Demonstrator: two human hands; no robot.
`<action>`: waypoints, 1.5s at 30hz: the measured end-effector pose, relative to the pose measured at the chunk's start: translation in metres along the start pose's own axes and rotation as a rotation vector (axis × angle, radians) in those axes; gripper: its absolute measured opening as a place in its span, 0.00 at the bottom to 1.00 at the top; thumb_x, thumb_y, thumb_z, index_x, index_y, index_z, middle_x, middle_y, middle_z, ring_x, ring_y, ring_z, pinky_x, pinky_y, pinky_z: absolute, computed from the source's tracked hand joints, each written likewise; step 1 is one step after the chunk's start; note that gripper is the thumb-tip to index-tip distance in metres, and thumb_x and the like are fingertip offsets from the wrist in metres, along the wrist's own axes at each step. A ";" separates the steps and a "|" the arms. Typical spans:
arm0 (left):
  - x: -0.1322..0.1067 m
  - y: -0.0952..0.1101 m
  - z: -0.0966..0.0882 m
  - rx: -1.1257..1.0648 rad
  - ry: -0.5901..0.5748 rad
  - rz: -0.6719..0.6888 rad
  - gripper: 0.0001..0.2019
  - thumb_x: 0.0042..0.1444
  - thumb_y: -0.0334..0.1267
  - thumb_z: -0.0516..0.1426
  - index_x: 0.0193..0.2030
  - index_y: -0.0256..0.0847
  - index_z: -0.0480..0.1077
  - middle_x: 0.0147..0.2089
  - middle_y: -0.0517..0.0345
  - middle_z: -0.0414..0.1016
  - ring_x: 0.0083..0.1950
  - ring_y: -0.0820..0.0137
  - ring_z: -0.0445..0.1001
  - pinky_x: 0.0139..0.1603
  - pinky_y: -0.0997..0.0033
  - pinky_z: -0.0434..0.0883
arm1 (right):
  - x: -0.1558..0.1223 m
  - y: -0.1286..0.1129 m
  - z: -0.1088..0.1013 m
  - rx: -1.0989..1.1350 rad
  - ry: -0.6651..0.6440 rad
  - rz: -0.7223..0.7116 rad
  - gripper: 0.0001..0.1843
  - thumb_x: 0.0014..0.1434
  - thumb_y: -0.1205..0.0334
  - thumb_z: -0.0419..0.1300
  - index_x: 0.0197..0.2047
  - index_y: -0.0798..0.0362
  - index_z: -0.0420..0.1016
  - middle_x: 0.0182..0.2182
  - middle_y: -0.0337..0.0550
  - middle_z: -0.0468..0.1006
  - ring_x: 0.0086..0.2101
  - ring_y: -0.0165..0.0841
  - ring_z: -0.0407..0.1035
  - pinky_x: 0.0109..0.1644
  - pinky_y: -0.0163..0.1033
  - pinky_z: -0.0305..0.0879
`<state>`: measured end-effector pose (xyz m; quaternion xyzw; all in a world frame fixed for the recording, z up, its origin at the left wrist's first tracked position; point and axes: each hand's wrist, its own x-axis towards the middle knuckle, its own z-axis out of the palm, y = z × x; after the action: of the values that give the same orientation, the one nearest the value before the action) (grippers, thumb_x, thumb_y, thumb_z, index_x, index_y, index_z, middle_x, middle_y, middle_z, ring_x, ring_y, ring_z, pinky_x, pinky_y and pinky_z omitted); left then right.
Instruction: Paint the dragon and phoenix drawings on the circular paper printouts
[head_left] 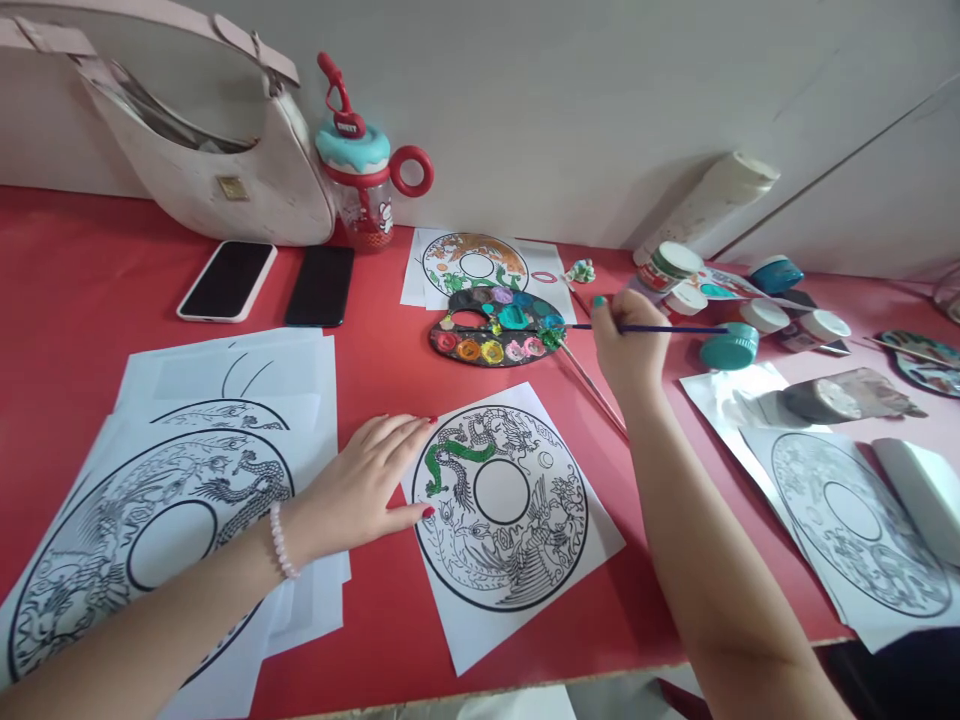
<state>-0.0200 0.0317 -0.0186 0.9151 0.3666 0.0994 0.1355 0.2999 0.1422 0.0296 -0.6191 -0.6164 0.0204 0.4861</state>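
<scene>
My right hand (631,345) grips a thin dark-handled paintbrush (686,329), its tip over the paint palette (469,350). Wells of many colours fill the palette, with green paint heaped at its right edge. A second brush (592,385) with a pale handle leans on that edge. Fingers spread, my left hand (375,475) lies flat at the left edge of a sheet with a round line drawing (502,590). A dragon and a phoenix ring the drawing's blank centre. Part of the dragon's body is painted green; the other lines are black on white.
Left are a stack of printed sheets (300,380), two phones (229,280) (321,285), a handbag (225,190) and a lidded cup (364,190). A partly coloured sheet (476,262) lies behind the palette. Paint jars (729,346), a stained bottle (832,398) and another drawing (855,520) are right.
</scene>
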 end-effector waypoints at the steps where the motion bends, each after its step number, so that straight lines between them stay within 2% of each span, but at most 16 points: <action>1: 0.000 0.000 0.000 -0.002 -0.006 -0.002 0.39 0.60 0.57 0.51 0.71 0.42 0.39 0.66 0.48 0.59 0.66 0.55 0.58 0.65 0.52 0.59 | -0.003 -0.003 -0.003 0.060 0.035 0.012 0.22 0.57 0.61 0.59 0.19 0.49 0.51 0.15 0.31 0.52 0.18 0.25 0.48 0.23 0.36 0.45; 3: -0.001 -0.002 0.000 0.001 -0.013 -0.003 0.39 0.61 0.57 0.51 0.71 0.43 0.40 0.67 0.48 0.59 0.66 0.56 0.58 0.65 0.53 0.59 | -0.014 -0.010 -0.010 0.223 0.024 0.056 0.20 0.60 0.55 0.57 0.21 0.49 0.55 0.15 0.32 0.57 0.17 0.25 0.53 0.22 0.36 0.50; 4: -0.002 -0.003 0.001 0.005 -0.014 0.001 0.38 0.61 0.56 0.51 0.71 0.43 0.39 0.67 0.49 0.58 0.66 0.56 0.58 0.65 0.53 0.59 | -0.024 -0.015 -0.014 0.324 -0.033 0.093 0.19 0.62 0.52 0.55 0.22 0.50 0.58 0.15 0.32 0.60 0.16 0.25 0.55 0.22 0.36 0.53; 7: -0.004 -0.005 0.001 0.030 0.007 0.039 0.39 0.61 0.56 0.50 0.72 0.42 0.38 0.67 0.49 0.58 0.66 0.56 0.58 0.65 0.52 0.60 | -0.061 -0.025 -0.023 0.542 -0.311 0.181 0.18 0.64 0.47 0.51 0.31 0.51 0.69 0.19 0.36 0.67 0.21 0.28 0.64 0.26 0.37 0.62; 9: -0.005 -0.005 -0.001 0.049 0.022 0.058 0.40 0.61 0.57 0.50 0.72 0.41 0.37 0.68 0.49 0.57 0.67 0.55 0.58 0.65 0.51 0.60 | -0.087 -0.028 -0.026 0.683 -0.499 0.197 0.16 0.61 0.47 0.55 0.35 0.51 0.71 0.23 0.39 0.71 0.25 0.30 0.68 0.28 0.38 0.65; 11: -0.005 -0.004 -0.003 0.066 0.013 0.064 0.40 0.61 0.55 0.51 0.72 0.40 0.38 0.69 0.49 0.56 0.67 0.56 0.57 0.66 0.51 0.59 | -0.106 -0.027 -0.026 0.752 -0.581 0.230 0.12 0.60 0.51 0.60 0.34 0.51 0.70 0.24 0.39 0.72 0.26 0.30 0.68 0.28 0.37 0.64; 15: -0.004 -0.003 -0.007 0.090 -0.011 0.069 0.39 0.61 0.52 0.54 0.71 0.34 0.43 0.69 0.46 0.57 0.68 0.55 0.56 0.66 0.52 0.58 | -0.122 -0.022 -0.021 0.723 -0.594 0.209 0.08 0.59 0.63 0.60 0.30 0.51 0.65 0.21 0.35 0.65 0.23 0.27 0.60 0.26 0.35 0.57; 20: -0.003 -0.002 -0.008 0.097 -0.009 0.079 0.37 0.60 0.49 0.55 0.70 0.32 0.48 0.68 0.45 0.57 0.67 0.54 0.56 0.67 0.52 0.56 | -0.118 -0.029 -0.022 0.646 -0.638 -0.059 0.12 0.56 0.75 0.58 0.29 0.50 0.60 0.21 0.34 0.64 0.23 0.26 0.57 0.25 0.34 0.55; 23: -0.002 -0.002 -0.009 0.087 -0.015 0.069 0.36 0.60 0.49 0.55 0.69 0.33 0.49 0.67 0.46 0.59 0.67 0.54 0.57 0.67 0.52 0.56 | -0.113 -0.035 -0.022 0.594 -0.677 -0.162 0.15 0.55 0.80 0.55 0.30 0.50 0.59 0.22 0.36 0.66 0.23 0.26 0.59 0.25 0.34 0.57; 34: -0.001 -0.001 -0.008 0.105 -0.018 0.074 0.36 0.60 0.49 0.54 0.69 0.32 0.49 0.67 0.46 0.59 0.67 0.55 0.56 0.68 0.53 0.54 | -0.111 -0.035 -0.021 0.541 -0.729 -0.199 0.15 0.54 0.82 0.55 0.30 0.51 0.61 0.22 0.40 0.69 0.23 0.28 0.61 0.26 0.36 0.60; 45: -0.002 -0.003 -0.006 0.086 -0.013 0.068 0.35 0.61 0.48 0.54 0.69 0.32 0.48 0.67 0.47 0.59 0.67 0.56 0.56 0.68 0.54 0.53 | -0.111 -0.039 -0.021 0.487 -0.691 -0.194 0.17 0.53 0.83 0.53 0.26 0.51 0.58 0.21 0.36 0.65 0.22 0.27 0.60 0.24 0.35 0.58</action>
<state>-0.0250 0.0336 -0.0138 0.9325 0.3385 0.0823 0.0951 0.2580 0.0340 0.0014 -0.3820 -0.7755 0.3255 0.3829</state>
